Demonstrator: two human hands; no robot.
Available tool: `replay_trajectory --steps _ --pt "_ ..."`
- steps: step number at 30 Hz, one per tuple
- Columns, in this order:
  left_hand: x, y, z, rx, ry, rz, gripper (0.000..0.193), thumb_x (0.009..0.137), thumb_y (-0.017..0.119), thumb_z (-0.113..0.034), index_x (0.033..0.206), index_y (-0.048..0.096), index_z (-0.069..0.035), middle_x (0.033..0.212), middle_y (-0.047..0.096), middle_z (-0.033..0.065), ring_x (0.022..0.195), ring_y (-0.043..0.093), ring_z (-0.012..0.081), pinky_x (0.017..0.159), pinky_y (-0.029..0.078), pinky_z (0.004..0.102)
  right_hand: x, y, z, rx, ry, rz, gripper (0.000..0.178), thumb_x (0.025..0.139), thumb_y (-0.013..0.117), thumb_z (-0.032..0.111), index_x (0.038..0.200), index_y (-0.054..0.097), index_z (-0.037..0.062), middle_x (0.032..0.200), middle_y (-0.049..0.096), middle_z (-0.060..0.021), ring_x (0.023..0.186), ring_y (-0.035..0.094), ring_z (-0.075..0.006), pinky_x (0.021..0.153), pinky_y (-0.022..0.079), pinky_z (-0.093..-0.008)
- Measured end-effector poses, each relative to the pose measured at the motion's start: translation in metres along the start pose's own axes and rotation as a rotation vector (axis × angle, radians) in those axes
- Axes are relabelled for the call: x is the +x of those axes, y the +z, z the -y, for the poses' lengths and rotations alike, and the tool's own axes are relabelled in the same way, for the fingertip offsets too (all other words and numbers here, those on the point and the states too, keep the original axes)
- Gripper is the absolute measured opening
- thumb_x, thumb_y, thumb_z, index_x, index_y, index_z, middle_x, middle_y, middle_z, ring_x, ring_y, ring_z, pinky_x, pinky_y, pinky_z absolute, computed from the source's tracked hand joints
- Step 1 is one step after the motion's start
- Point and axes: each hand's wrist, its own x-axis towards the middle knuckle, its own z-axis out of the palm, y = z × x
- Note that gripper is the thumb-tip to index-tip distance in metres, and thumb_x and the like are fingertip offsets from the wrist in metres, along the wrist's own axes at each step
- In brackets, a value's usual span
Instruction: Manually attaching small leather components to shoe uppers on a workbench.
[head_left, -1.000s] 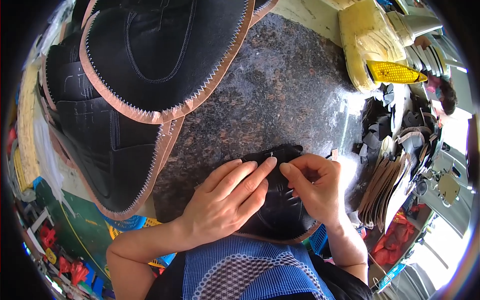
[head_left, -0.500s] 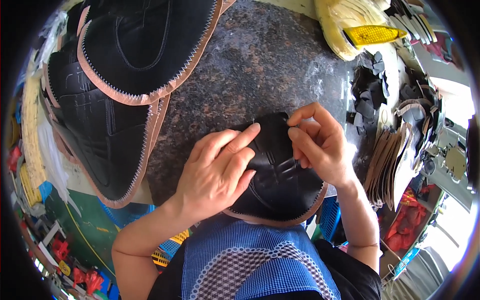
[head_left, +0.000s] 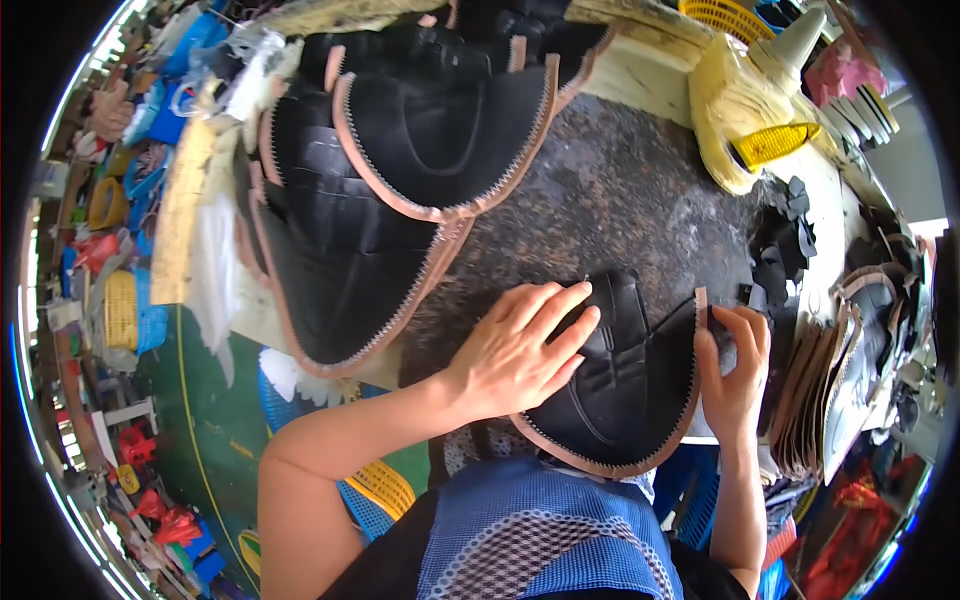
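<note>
A black leather shoe upper (head_left: 640, 385) with a tan, zigzag-stitched border lies at the near edge of the dark table, partly overhanging it toward my apron. My left hand (head_left: 525, 345) rests palm down on its left side, fingers stretched out and holding nothing. At the upper's right edge, my right hand (head_left: 735, 370) has its thumb and bent fingers around the tan border, just below its upper tip. The contact of those fingertips is partly hidden. Creases and stitched lines show in the leather between my hands.
More black uppers (head_left: 370, 240) lie overlapped at the left on the mottled table (head_left: 610, 190). A yellowed container (head_left: 735, 110) with a yellow-handled tool (head_left: 775, 145) stands at the far right. Black scraps (head_left: 780, 245) and stacked pieces (head_left: 805, 400) line the right side.
The view has shifted, moving the scene rightward. My right hand has left the upper's top end for its right edge, where the tan border now shows opened out. My left hand stays on the leather.
</note>
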Motion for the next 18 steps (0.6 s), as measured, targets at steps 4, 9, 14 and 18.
replay_trajectory --steps 4,9,14,18 --pt "0.013 -0.004 -0.004 -0.05 0.051 -0.019 0.058 0.087 0.075 -0.026 0.139 0.057 -0.007 0.145 0.05 0.0157 0.127 0.051 0.0353 0.106 0.041 0.0488 -0.018 -0.01 0.016 0.259 0.134 0.133 0.036 0.082 0.079 0.007 0.112 0.06 0.0004 0.114 0.061 -0.0184 0.11 0.06 -0.0333 0.096 0.05 -0.0408" --pt "0.039 -0.026 0.009 0.0 0.095 0.012 0.072 0.075 0.085 -0.02 0.138 0.054 -0.006 0.139 0.054 0.0165 0.127 0.052 0.0378 0.108 0.04 0.05 -0.029 -0.024 0.018 0.754 0.277 0.138 0.046 0.086 0.079 0.007 0.122 0.051 0.0023 0.107 0.064 -0.0159 0.103 0.064 -0.0264 0.091 0.05 -0.0357" --pt "0.065 -0.095 0.141 0.381 -0.296 -0.304 0.079 0.086 0.08 -0.042 0.149 0.048 -0.007 0.15 0.049 0.0176 0.141 0.042 0.0379 0.117 0.032 0.0513 -0.035 -0.172 -0.061 0.755 0.381 -0.705 0.03 0.09 0.07 -0.001 0.119 0.061 -0.0009 0.094 0.072 -0.0079 0.077 0.07 -0.0164 0.073 0.059 -0.0295" --pt "0.054 -0.116 0.303 0.678 -0.403 0.053 0.09 0.084 0.079 -0.053 0.154 0.044 -0.008 0.154 0.045 0.019 0.149 0.03 0.0392 0.12 0.029 0.0512 -0.098 -0.23 -0.221 0.225 0.497 -0.643 0.05 0.086 0.077 0.003 0.132 0.057 -0.0038 0.107 0.071 -0.0073 0.099 0.065 -0.0179 0.092 0.052 -0.0323"
